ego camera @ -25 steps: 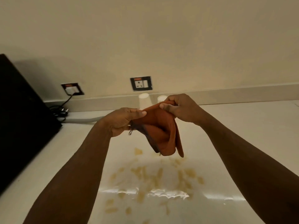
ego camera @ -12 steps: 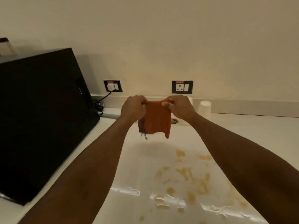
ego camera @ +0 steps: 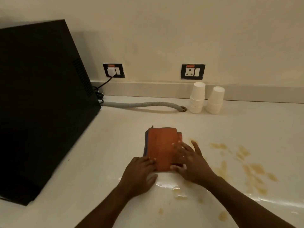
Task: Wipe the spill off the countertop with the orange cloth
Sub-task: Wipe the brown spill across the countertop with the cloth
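The right hand (ego camera: 189, 160) lies flat with fingers spread on the near right part of the orange cloth (ego camera: 160, 145), pressing down on it rather than gripping. The left hand (ego camera: 139, 173) is also flat and unclenched, its fingertips resting on the cloth's near left corner and its palm on the countertop (ego camera: 102, 145). The cloth sits folded into a neat rectangle on the white surface, just left of the spill (ego camera: 243, 165), whose brownish blotches spread to the right and toward the near edge; a glossy wet patch lies just near the hands. At far left stands a big black appliance (ego camera: 41, 104), and a grey hose (ego camera: 143, 104) runs from it along the far side. Two stacks of paper cups (ego camera: 205, 99) stand upside down against the far wall.
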The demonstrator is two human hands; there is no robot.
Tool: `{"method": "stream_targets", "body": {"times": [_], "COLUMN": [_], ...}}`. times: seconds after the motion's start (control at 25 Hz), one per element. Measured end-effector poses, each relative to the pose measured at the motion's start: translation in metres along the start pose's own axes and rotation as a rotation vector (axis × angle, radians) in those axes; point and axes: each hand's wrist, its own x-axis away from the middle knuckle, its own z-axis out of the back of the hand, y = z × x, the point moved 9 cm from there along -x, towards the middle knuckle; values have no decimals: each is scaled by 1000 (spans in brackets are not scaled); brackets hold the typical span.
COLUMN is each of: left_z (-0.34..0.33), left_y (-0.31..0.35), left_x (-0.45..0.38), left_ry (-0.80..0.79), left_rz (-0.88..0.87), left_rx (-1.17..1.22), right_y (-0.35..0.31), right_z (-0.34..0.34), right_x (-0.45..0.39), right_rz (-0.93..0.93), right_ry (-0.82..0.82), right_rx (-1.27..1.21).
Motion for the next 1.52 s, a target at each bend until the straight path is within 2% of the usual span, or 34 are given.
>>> {"method": "stream_targets", "body": {"times": [0.08,0.24,0.36,0.68,0.84,1.0,1.24,1.4,1.52], "left_z": [-9,-23,-37,-56,-60,-61,-60,-59,-59], "left_y": [-17,-79,-119,-154,-153,-154,-151,-151,-149], "left_x": [5,-16,-27,-58,-53,-58,-58,-57,-58], "left_ry": [-27,-100,-149,-143,-94,-129,-149,-128,-126], "left_rz": [81,359,491,577,599,570,556,554,557], "left_rx": [46,78,66,236,157,90,87,77,59], "right_y": [-3,-11,-18,-41,-27,-7,37,81,88], "right_z": [-11,-1,-15,-71,-78,-78,-58,-41,-41], "right_x": [7,-25,-55,-101,-118,-139,-151,-143,-142], "right_rz": [-13,-108,-192,-238,-113,-1,-285,-559,-634], "right_ry": [4,78,36,-122,-143,-162,-94,-100,-92], "right_rx": [11,-27,-82,-19,-26,14,36,-27,-39]}}
